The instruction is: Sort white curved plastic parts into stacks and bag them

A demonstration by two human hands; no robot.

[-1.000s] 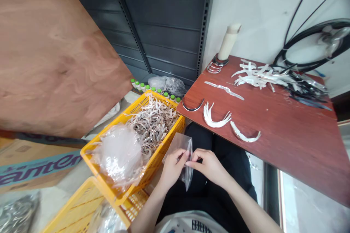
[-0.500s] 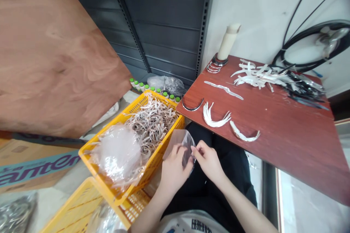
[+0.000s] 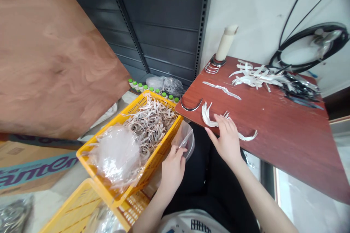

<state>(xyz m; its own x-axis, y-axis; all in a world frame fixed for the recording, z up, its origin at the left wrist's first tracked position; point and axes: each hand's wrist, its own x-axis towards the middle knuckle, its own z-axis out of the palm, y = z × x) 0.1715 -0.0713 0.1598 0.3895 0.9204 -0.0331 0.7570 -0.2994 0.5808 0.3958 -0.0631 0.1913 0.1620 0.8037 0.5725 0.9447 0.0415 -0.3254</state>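
Note:
My left hand (image 3: 174, 165) pinches a clear plastic bag (image 3: 188, 136) over my lap, beside the yellow crate; the bag's mouth looks spread apart. Over the front edge of the red-brown table (image 3: 287, 142), my right hand (image 3: 226, 136) has its thumb and fingers apart. Its fingertips are at a bundle of white curved strips (image 3: 207, 116), partly covering it; whether they touch it I cannot tell. A second white curved bundle (image 3: 248, 137) lies to the right of that hand. Left of the first bundle is a dark, shiny curved strip (image 3: 191, 108).
The yellow crate (image 3: 94, 142) holds many curved strips (image 3: 155, 123) and a stack of clear bags (image 3: 117, 154). Farther back on the table lie a white strip pile (image 3: 254, 76), black strips (image 3: 300, 87) and an upright roll (image 3: 226, 43). Green-capped bottles (image 3: 145, 88) stand behind the crate.
My right hand has left the bag and moved up and right to the white bundle on the table. My left hand still holds the bag, which now looks more spread.

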